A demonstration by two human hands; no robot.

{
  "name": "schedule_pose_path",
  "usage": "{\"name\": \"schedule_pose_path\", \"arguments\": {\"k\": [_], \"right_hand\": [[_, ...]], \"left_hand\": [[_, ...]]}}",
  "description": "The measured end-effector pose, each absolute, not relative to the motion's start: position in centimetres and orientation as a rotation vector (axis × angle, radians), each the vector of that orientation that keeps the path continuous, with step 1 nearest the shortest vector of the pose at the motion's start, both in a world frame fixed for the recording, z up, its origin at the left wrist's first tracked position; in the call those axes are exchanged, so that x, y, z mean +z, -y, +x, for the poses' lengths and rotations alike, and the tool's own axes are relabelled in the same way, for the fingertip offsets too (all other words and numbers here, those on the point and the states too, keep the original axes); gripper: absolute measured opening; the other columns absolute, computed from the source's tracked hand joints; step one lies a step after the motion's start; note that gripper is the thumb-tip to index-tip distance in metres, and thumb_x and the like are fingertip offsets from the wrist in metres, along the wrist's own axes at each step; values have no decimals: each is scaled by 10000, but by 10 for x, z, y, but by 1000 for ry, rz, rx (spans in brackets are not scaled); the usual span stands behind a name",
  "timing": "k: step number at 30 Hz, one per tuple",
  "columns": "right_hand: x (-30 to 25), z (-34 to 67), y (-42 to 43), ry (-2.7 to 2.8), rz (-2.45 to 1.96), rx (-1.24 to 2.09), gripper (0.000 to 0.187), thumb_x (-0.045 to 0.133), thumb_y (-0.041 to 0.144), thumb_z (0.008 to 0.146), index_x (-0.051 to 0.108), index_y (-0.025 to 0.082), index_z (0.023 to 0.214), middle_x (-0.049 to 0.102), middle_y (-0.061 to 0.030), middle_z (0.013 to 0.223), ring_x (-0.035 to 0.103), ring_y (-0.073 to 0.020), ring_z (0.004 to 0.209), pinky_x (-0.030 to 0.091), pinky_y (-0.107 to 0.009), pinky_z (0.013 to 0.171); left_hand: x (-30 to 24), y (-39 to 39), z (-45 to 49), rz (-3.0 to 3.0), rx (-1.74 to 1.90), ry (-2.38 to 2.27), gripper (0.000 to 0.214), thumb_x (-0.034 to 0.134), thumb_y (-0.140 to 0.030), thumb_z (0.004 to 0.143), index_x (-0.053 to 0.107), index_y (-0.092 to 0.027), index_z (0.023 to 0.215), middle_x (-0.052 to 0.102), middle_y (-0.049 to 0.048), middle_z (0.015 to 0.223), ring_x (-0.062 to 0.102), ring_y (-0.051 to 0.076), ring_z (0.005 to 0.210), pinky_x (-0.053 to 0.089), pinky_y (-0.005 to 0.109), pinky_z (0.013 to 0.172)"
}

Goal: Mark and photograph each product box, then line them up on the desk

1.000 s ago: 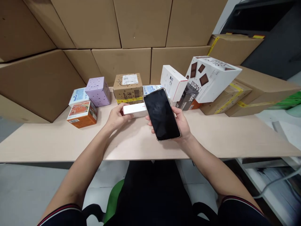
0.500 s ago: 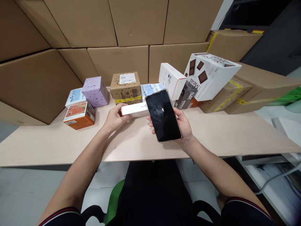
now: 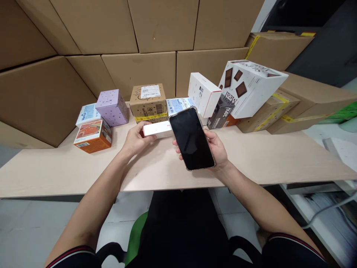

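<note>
My right hand is closed round a smartphone with a dark screen, held tilted above the light wooden table. My left hand grips the left end of a slim white box with a red stripe, which lies on the table just behind the phone. Part of that box is hidden by the phone.
Behind the hands stand a brown labelled carton, a purple dotted cube, an orange box, a blue-white box, a white box, a dark box and a big white chocolate-print box. Large cartons wall the back.
The phone screen showed a small white mark half a second ago and is dark now. Both hands have stayed in about the same place; the view shifted slightly.
</note>
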State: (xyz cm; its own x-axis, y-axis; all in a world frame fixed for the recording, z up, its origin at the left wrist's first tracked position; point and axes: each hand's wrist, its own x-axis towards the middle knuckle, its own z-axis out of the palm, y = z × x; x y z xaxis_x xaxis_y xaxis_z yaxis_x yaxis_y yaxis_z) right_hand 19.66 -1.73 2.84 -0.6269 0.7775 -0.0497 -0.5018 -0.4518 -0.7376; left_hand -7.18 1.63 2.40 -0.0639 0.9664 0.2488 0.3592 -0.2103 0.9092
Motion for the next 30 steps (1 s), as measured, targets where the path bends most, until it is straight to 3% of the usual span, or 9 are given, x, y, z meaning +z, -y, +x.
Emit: {"name": "schedule_pose_path", "arguments": {"k": [19, 26, 30], "right_hand": [[30, 200, 13, 865, -487, 2104, 601, 429, 578, 931, 634, 133, 1279, 795, -145, 1111, 771, -248, 900, 648, -374, 774], [36, 265, 30, 1145, -835, 1672, 521, 631, 582, 866, 683, 238, 1255, 772, -108, 1236, 767, -268, 1043, 645, -394, 875], [28, 328, 42, 1634, -1352, 1047, 536, 695, 558, 873, 639, 332, 1355, 697, -86, 1396, 691, -330, 1233, 574, -503, 1031]], "left_hand": [[21, -20, -74, 1604, 1271, -1405, 505, 811, -302, 524, 688, -175, 997, 692, -12, 841, 602, 172, 762, 470, 282, 704], [12, -23, -81, 1636, 1260, -1400, 469, 806, -302, 573, 690, -187, 1013, 686, -11, 827, 600, 165, 725, 467, 274, 668], [12, -23, -82, 1658, 1242, -1403, 494, 813, -308, 589, 695, -188, 1054, 704, -1, 860, 621, 174, 748, 472, 273, 672]]}}
